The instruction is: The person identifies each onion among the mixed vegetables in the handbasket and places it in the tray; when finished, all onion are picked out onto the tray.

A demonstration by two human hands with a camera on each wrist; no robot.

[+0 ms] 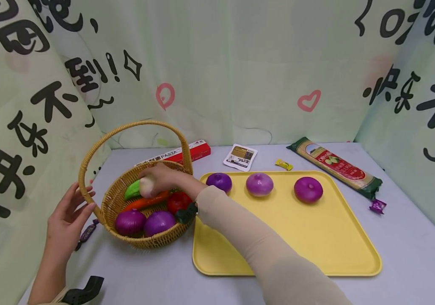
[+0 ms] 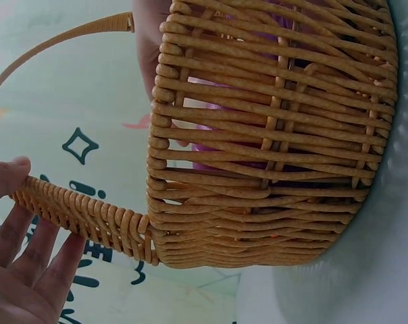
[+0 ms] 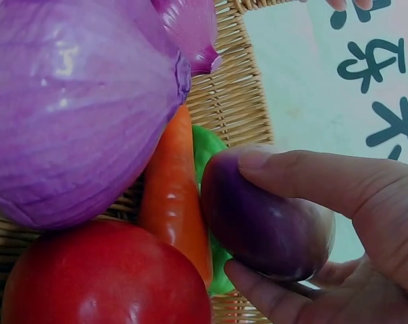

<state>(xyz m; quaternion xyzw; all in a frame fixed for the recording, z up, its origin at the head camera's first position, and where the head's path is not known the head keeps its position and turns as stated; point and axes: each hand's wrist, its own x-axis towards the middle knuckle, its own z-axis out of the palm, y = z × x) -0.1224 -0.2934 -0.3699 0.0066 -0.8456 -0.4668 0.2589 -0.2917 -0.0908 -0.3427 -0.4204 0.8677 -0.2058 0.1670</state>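
Pale curtains [image 1: 236, 84] printed with black characters and pink hearts enclose a white counter [image 1: 156, 275]. On its left, around 9 o'clock, stands a wicker basket [image 1: 152, 243], upright, its tall handle [image 2: 89, 212] arching overhead. Within the basket's rim, toward 12 o'clock, the right-hand grip [image 1: 162, 174] clasps a dark purple vegetable [image 3: 265, 216], probably a small onion, though the fingers cover much of it. In the right wrist view its long axis runs from 10 to 4 o'clock, dark purple end at 10, paler end at 4; the thumb lies along the upper side and fingers sit below. From the head view, that pale end faces the viewer.

Beside it, at the basket's 10 o'clock, lies a green vegetable [image 1: 131, 190]; a carrot [image 1: 145, 202] below slants from 8 to 2 o'clock. The tomato [image 1: 178, 201] sits near 3 o'clock, and two purple onions [image 1: 159, 223] between 5 and 7. The left-hand grip [image 1: 69, 216] holds the handle's base at 9 o'clock, thumb and fingers on opposite sides.
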